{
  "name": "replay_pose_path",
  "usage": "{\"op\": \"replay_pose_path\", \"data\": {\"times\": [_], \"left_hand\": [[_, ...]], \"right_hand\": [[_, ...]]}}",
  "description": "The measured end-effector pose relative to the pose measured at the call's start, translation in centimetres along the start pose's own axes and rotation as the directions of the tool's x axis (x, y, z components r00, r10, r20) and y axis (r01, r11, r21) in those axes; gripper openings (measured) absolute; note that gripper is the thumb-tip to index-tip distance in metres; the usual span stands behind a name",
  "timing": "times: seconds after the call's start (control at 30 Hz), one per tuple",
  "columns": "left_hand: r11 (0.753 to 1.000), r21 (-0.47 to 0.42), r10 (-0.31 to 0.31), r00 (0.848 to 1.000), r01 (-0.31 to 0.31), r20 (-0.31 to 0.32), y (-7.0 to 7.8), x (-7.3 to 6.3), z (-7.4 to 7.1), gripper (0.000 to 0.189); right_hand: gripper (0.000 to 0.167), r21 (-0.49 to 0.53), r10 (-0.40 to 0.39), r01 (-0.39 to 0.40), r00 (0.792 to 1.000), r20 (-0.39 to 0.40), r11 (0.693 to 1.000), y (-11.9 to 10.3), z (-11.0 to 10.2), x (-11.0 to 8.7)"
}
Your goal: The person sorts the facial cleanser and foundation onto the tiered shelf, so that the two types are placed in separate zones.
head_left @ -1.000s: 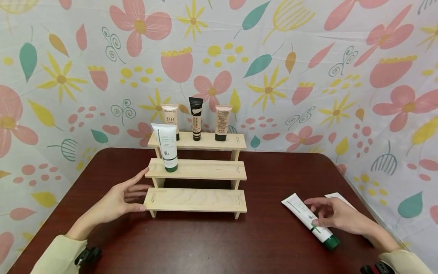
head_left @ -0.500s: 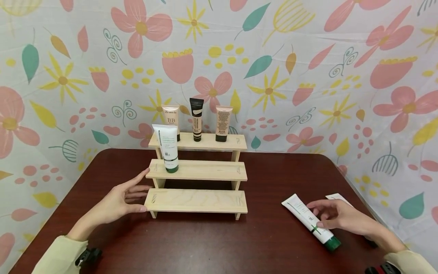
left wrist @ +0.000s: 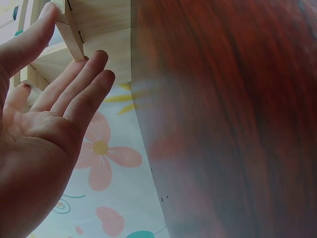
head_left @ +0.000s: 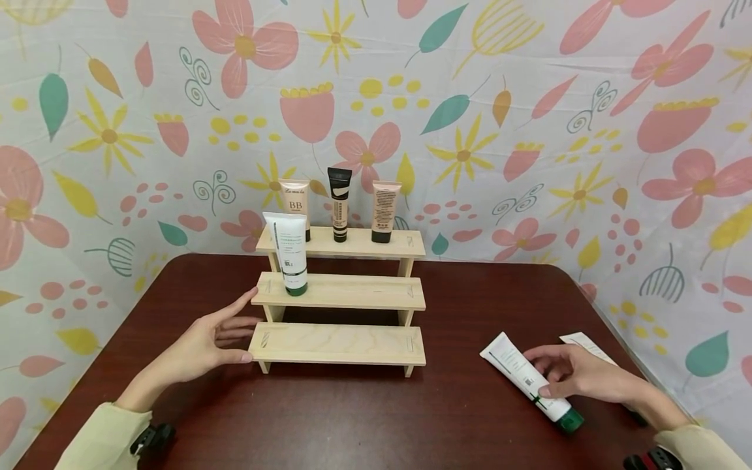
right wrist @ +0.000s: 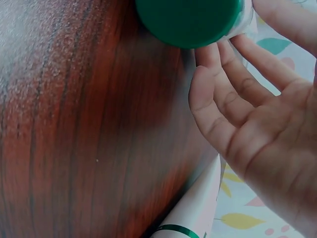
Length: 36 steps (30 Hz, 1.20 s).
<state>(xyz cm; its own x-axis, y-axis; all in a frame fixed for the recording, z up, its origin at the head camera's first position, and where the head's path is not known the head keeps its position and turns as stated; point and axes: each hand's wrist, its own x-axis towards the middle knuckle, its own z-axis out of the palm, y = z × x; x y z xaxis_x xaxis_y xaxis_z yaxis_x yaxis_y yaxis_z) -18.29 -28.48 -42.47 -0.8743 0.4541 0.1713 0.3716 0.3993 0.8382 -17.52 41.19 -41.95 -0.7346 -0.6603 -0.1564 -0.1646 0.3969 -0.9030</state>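
My right hand (head_left: 587, 375) holds a white squeeze tube with a green cap (head_left: 525, 377), thumb on its near side and fingers on the far side. In the right wrist view its green cap (right wrist: 190, 20) shows large beside the fingers. The tube slants over the tabletop; whether it has lifted off I cannot tell. At the left end of a three-step wooden display rack (head_left: 337, 343), my left hand (head_left: 200, 346) rests with extended fingers. Its thumb touches the bottom step, its index fingertip the middle one. Another white tube with a green cap (head_left: 286, 251) stands on the middle step's left.
On the top step stand a BB cream tube (head_left: 296, 196), partly hidden, a slim black-and-beige tube (head_left: 339, 205) and a pinkish tube with a black cap (head_left: 385, 212). A further white tube (head_left: 587, 346) lies under my right forearm. A flowered cloth (head_left: 499, 163) hangs behind the brown table (head_left: 352, 424).
The tube in my right hand has shifted slightly left, and the fingers have drawn closer round it. My left hand stays against the rack.
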Motion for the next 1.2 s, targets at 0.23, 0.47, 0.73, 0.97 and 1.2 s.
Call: {"op": "replay_pose_path", "data": {"times": [0.23, 0.47, 0.73, 0.97, 1.2], "left_hand": [[1.0, -0.004, 0.01, 1.0, -0.01, -0.006, 0.4, 0.1, 0.0, 0.109], [1.0, -0.001, -0.001, 1.0, 0.001, -0.008, 0.2, 0.1, 0.1, 0.109], [1.0, 0.005, -0.001, 1.0, 0.001, -0.01, -0.2, 0.0, 0.0, 0.11], [1.0, 0.005, -0.003, 1.0, 0.004, -0.009, -0.1, 0.1, -0.1, 0.11], [1.0, 0.012, -0.004, 1.0, 0.004, -0.004, -0.1, 0.0, 0.0, 0.11]], "right_hand": [[0.05, 0.009, 0.005, -0.005, 0.999, 0.042, 1.0, 0.0, 0.1, 0.2], [0.047, -0.079, 0.026, -0.021, 0.998, 0.061, 0.997, -0.4, 0.1, 0.5], [0.041, -0.092, 0.043, -0.036, 0.997, 0.071, 0.995, -1.0, 0.8, 1.1], [0.044, -0.027, 0.095, -0.094, 0.995, 0.035, 0.995, -1.3, 1.5, 1.2], [0.047, 0.012, 0.043, -0.043, 0.999, -0.001, 0.999, -1.1, 2.6, 1.4]]}}
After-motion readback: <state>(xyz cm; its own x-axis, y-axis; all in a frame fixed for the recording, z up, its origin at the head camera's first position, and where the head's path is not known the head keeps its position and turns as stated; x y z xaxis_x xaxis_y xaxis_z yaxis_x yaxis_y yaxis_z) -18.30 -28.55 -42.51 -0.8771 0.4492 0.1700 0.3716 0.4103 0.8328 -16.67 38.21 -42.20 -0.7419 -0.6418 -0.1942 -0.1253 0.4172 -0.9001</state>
